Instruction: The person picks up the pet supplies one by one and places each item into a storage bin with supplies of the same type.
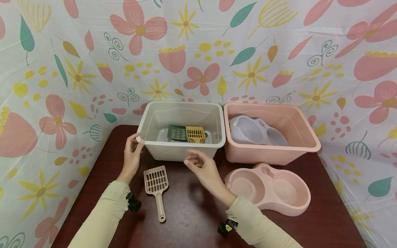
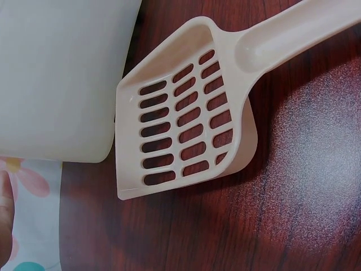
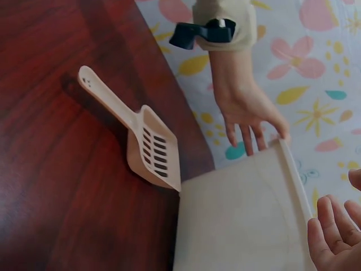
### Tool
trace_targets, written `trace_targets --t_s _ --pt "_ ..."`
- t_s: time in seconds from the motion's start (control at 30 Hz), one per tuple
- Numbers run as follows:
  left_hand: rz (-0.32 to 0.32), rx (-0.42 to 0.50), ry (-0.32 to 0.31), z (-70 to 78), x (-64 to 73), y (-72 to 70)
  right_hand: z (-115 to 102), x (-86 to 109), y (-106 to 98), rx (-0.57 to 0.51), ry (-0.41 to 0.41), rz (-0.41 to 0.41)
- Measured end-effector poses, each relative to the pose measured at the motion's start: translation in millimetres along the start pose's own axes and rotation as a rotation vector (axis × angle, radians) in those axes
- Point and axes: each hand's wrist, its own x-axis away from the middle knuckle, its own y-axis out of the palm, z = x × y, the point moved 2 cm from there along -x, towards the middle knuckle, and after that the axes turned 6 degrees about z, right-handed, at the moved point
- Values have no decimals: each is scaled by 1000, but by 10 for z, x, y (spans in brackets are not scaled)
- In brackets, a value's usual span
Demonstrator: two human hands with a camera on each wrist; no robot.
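Note:
My left hand [image 1: 132,155] holds the front left corner of a light grey plastic bin [image 1: 173,152], its thumb at the rim and its fingers beside the wall. Inside that bin lie a dark green litter scoop [image 1: 171,133] and a yellow litter scoop [image 1: 196,139]. In front of the bin's right half, my right hand [image 1: 206,170] hovers with loosely bent fingers and nothing in them. A beige slotted litter scoop [image 1: 159,203] rests on the table between my arms. The left wrist view shows this scoop's head [image 2: 130,135] close up beside the bin.
A pink bin [image 1: 257,155] stands right of the grey one and holds a lavender double bowl [image 1: 246,130]. Before it sits a pink double pet bowl [image 1: 267,187], close to my right forearm. A flowered cloth [image 1: 201,51] surrounds the dark red table [image 1: 186,220].

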Motion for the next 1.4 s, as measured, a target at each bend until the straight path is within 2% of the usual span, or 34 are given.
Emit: trace_targets --t_s 0.5,0.73,1.4 --pt "2 -3 10 21 7 2 213 216 135 -45 39 -73" --pt "-4 -8 10 21 17 1 312 319 214 -54 60 -75" --pt "-7 -4 -7 21 -11 -15 618 627 572 -41 159 -117"
